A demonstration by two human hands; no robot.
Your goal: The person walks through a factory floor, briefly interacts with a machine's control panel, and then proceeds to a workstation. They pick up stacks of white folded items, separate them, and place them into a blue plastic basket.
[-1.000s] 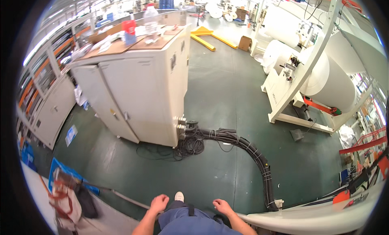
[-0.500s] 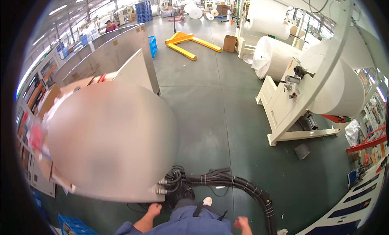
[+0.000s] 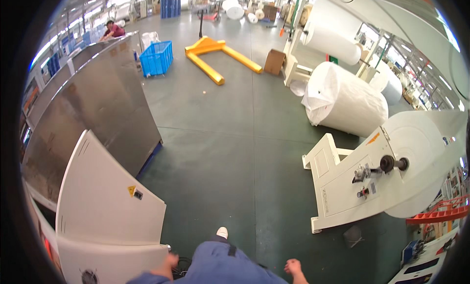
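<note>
My left hand [image 3: 169, 262] hangs low beside the cream machine cabinet [image 3: 112, 186]. Its fingers are smeared, so their state does not show. Over the dark green floor, my right hand [image 3: 293, 267] is loosely curled, with nothing visible in it and touching nothing. One white shoe [image 3: 222, 232] shows ahead of my blue clothing.
A large metal enclosure [image 3: 93, 102] stands at left, with a blue crate [image 3: 156, 58] beyond it. Ahead are a yellow pallet jack [image 3: 205, 45] and a cardboard box [image 3: 274, 61]. On the right, a roll stand [image 3: 338, 186] and white rolls [image 3: 347, 98]. Another person [image 3: 113, 30] is far left.
My view has moved forward past the cable bundle and the big blurred machine part at left. The roll stand and metal enclosure are nearer. Both hands remain low at my sides.
</note>
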